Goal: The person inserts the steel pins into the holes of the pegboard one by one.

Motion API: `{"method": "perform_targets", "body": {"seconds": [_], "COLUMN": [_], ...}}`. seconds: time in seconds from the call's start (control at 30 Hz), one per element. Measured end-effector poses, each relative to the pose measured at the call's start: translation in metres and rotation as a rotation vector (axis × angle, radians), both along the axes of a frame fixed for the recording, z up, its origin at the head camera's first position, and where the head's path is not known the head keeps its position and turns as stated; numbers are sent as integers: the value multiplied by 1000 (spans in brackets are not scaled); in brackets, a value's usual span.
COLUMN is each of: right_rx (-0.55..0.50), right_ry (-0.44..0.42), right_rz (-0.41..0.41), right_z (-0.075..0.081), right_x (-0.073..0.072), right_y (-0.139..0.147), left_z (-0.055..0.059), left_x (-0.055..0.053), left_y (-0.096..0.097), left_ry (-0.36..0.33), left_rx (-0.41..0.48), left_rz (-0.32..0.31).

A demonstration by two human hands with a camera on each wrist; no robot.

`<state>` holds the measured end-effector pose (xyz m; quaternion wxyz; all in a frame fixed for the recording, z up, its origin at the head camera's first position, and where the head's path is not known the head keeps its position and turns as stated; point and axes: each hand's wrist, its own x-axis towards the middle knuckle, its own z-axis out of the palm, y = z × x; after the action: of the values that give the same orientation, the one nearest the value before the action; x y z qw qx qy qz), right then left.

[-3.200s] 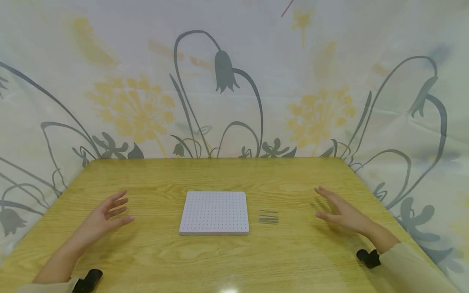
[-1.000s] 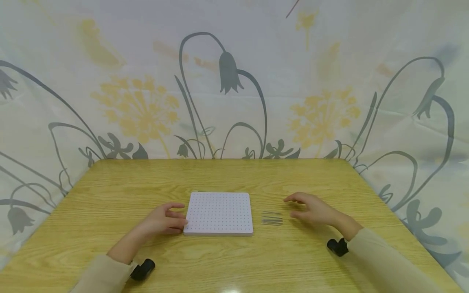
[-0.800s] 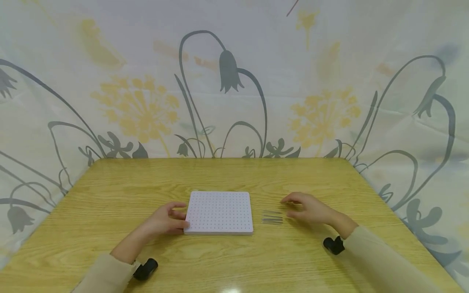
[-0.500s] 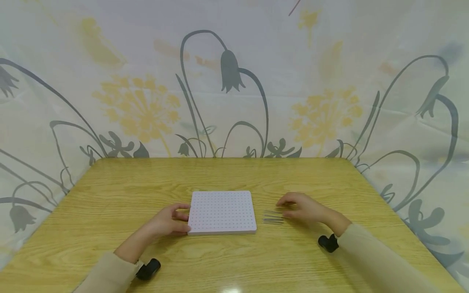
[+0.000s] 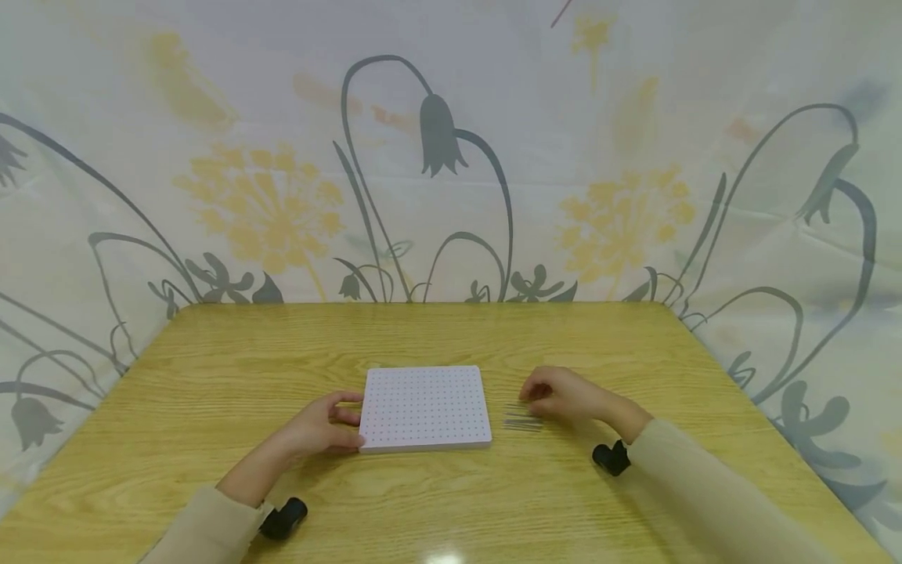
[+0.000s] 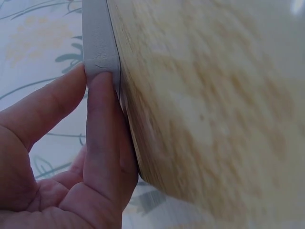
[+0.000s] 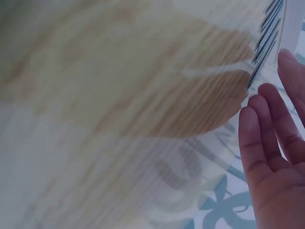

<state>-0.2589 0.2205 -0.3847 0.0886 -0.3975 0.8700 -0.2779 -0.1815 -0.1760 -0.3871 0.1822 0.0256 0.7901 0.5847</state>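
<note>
A white board dotted with rows of small holes (image 5: 426,407) lies flat on the table. At its left edge my left hand (image 5: 317,427) holds it near the front corner; the left wrist view shows thumb and a finger on the board's edge (image 6: 100,43). Several thin grey metal sticks (image 5: 521,426) lie side by side just right of the board. Over their right ends hovers my right hand (image 5: 567,398), thumb and forefinger bent towards them. In the right wrist view its fingers (image 7: 252,129) are fairly straight, with a gap between thumb and fingers, beside the sticks (image 7: 268,40).
The wood-grain table (image 5: 423,501) stretches around the board and sticks. A pale cloth printed with flowers (image 5: 282,117) hangs behind the table and along its sides. A small black camera (image 5: 283,518) sits on the left wrist, another black camera (image 5: 611,458) on the right.
From far apart, both hands have moved inwards. My left hand has reached the board's left edge and taken hold there; my right hand has come left over the sticks, thumb and forefinger drawing closer.
</note>
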Motion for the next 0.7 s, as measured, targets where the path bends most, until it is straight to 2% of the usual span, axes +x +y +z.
{"method": "perform_targets", "body": {"seconds": [0.3,0.43,0.7], "right_rx": [22,26,45], "right_ry": [-126,-174,-195], "right_rz": [-7,-35,-56], "right_z": [-1,-1,0], "right_x": [-7,-8,-7], "right_y": [-5,-7,-13], "left_z": [1,1,2], "left_x": [1,1,1], "left_y": [1,0,1], "left_ry": [-4,6,3], "left_rx": [5,-1,-17], "left_rz": [3,-11,4]}}
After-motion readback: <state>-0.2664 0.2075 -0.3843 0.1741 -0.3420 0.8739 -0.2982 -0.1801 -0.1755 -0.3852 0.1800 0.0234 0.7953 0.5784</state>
